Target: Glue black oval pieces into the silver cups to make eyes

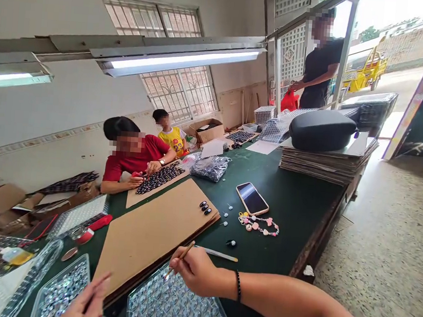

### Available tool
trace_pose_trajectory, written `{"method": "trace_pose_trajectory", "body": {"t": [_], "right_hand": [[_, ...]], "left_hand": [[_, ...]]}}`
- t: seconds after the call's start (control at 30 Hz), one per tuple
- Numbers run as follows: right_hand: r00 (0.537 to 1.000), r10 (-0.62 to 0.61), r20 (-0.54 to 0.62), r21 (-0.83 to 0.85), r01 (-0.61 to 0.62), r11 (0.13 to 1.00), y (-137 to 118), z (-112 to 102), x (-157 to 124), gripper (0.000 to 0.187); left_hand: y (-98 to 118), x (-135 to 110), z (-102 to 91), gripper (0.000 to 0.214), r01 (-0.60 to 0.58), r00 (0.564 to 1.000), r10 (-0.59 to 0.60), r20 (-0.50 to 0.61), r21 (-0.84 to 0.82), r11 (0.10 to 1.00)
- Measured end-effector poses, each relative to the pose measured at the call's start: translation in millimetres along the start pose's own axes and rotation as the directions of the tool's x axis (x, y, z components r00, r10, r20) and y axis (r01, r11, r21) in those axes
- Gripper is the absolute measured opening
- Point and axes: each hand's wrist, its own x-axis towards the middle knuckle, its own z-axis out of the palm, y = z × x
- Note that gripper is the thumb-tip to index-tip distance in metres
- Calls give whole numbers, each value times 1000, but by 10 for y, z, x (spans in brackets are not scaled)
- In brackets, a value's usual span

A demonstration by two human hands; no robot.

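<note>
My right hand [194, 272] is closed on a thin wooden stick [180, 259], its tip down over a clear plastic tray of small shiny pieces [175, 305]. My left hand [87, 304] shows at the bottom edge, fingers partly curled, beside another clear tray [60, 290]; I cannot make out whether it holds anything. Between them lies a stack of brown cardboard sheets [156, 227] with three small dark beads [205, 207] on its far corner. A white pen-like stick [217, 253] lies just beyond my right hand.
On the green table [288, 202] lie a phone [252, 198] with a pink charm strap [259, 224], a bag of dark beads [211, 167] and a cardboard stack with a black case [322, 130]. A person in red [134, 155] sorts beads opposite; another in yellow sits behind; one stands at the doorway.
</note>
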Motion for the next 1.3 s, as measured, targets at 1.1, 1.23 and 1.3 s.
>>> {"method": "trace_pose_trajectory", "body": {"t": [1.1, 1.23, 1.3], "right_hand": [[992, 121, 30, 120, -123, 985, -9, 160, -210, 33], [989, 148, 29, 225, -151, 963, -35, 193, -212, 32], [989, 147, 33, 248, -150, 957, -50, 204, -212, 32]], "left_hand": [[151, -787, 656, 43, 244, 879, -17, 477, -418, 875], [213, -864, 712, 42, 305, 848, -3, 530, -483, 821], [242, -882, 710, 41, 307, 854, 2, 521, -507, 806]]}}
